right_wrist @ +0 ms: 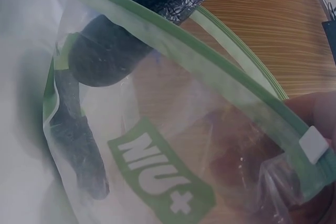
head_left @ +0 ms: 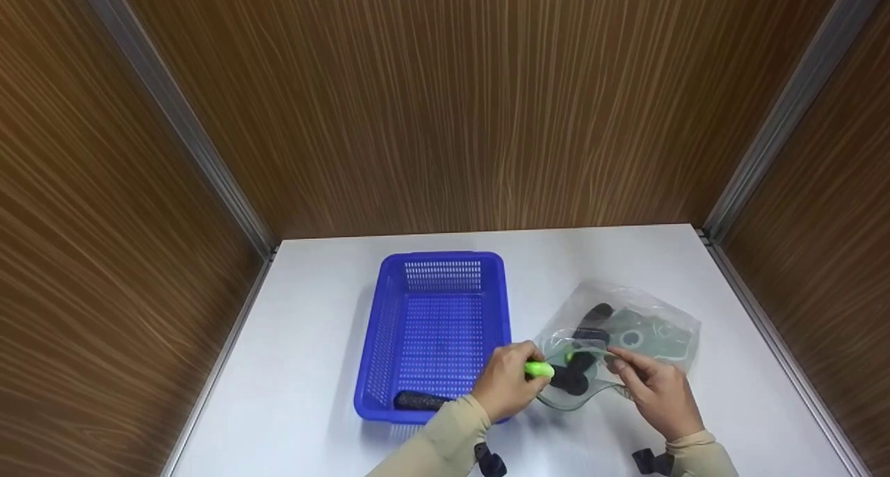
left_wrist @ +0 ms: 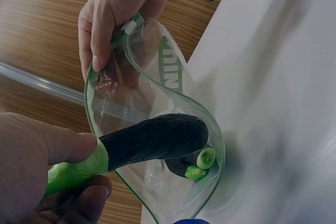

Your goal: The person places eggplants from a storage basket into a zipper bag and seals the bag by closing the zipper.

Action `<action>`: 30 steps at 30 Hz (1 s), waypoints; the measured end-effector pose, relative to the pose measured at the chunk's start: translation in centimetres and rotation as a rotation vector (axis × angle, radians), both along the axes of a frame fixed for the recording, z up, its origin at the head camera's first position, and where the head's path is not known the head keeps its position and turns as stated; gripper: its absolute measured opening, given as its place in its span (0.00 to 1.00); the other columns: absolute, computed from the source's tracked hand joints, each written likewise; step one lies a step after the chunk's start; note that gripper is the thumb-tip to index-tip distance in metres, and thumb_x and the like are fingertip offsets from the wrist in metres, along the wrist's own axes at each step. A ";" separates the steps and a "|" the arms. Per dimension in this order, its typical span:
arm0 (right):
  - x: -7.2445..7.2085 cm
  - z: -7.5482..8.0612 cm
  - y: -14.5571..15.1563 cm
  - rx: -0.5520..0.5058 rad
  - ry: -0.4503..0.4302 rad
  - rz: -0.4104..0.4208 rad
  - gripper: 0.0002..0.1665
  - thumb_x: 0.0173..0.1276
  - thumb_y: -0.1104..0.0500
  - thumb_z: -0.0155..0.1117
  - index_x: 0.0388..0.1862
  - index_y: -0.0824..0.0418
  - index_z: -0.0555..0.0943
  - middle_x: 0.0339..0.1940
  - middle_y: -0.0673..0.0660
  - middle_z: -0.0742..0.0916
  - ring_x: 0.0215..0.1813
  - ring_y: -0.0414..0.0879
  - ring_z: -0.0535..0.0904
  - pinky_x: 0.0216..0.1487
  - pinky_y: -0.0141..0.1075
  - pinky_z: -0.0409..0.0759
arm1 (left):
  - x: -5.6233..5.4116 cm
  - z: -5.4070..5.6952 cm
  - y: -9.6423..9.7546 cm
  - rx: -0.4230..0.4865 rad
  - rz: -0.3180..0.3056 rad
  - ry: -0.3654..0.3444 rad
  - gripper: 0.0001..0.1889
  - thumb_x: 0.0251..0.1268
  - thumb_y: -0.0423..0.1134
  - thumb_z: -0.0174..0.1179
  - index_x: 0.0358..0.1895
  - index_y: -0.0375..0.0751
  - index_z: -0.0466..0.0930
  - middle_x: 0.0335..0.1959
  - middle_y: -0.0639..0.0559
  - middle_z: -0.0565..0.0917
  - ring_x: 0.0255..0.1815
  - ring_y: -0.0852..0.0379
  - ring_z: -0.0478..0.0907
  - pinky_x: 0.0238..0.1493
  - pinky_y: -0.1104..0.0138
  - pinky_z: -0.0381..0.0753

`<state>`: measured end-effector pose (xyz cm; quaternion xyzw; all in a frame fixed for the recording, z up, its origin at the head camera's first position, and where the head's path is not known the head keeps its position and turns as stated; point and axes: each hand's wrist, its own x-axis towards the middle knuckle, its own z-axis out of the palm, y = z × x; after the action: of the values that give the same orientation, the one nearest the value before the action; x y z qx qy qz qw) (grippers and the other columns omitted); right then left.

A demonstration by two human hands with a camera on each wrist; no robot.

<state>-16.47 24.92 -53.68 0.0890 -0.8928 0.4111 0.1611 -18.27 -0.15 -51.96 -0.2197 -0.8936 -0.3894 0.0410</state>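
Your eggplant (left_wrist: 155,139) is at the mouth of the bag (head_left: 680,327), its dark rounded end inside the rim and its green stem outside, toward 9 o'clock. Your left hand (head_left: 509,381), at the bag's 8 o'clock, grips that stem between thumb and fingers. Your right hand (head_left: 657,391), at the bag's 5 o'clock, pinches the green rim beside the white slider (right_wrist: 313,145), and the mouth gapes between your two hands. At least two more eggplants (left_wrist: 196,172) are inside the clear bag, two green stems showing below the one you hold. The bag's side bears a green "NIU+" print (right_wrist: 157,171). At 9 o'clock from the bag is the blue basket (head_left: 506,303), with a dark eggplant lying across its 6 o'clock end, partly hidden by your left arm. Basket and bag are on the white table (head_left: 306,324), with a wood-grain wall (head_left: 452,101) at 12 o'clock.
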 end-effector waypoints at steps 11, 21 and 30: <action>-0.1 0.2 -0.2 0.003 0.012 -0.006 0.11 0.67 0.64 0.63 0.47 0.61 0.85 0.34 0.53 0.89 0.33 0.34 0.84 0.30 0.21 0.76 | 0.2 -0.3 0.4 -0.005 -0.054 0.007 0.10 0.51 0.29 0.65 0.38 0.43 0.81 0.34 0.59 0.83 0.33 0.70 0.73 0.37 0.80 0.72; -0.1 0.6 -0.5 -0.015 0.030 -0.005 0.11 0.66 0.65 0.64 0.46 0.60 0.86 0.33 0.53 0.89 0.33 0.34 0.83 0.30 0.20 0.76 | 0.6 -0.6 1.0 -0.082 -0.056 -0.017 0.11 0.58 0.32 0.65 0.45 0.43 0.85 0.41 0.57 0.85 0.43 0.68 0.78 0.46 0.76 0.74; -0.1 0.6 -0.6 -0.020 0.015 -0.004 0.11 0.66 0.65 0.64 0.46 0.60 0.86 0.34 0.54 0.89 0.33 0.35 0.84 0.30 0.21 0.76 | 0.3 -1.4 1.5 -0.117 -0.047 -0.032 0.12 0.57 0.31 0.65 0.44 0.44 0.87 0.39 0.61 0.86 0.38 0.71 0.77 0.40 0.78 0.74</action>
<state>-16.54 24.28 -53.12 0.0887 -0.8876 0.4190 0.1693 -17.95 1.36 -53.38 -0.2364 -0.9099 -0.3408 0.0048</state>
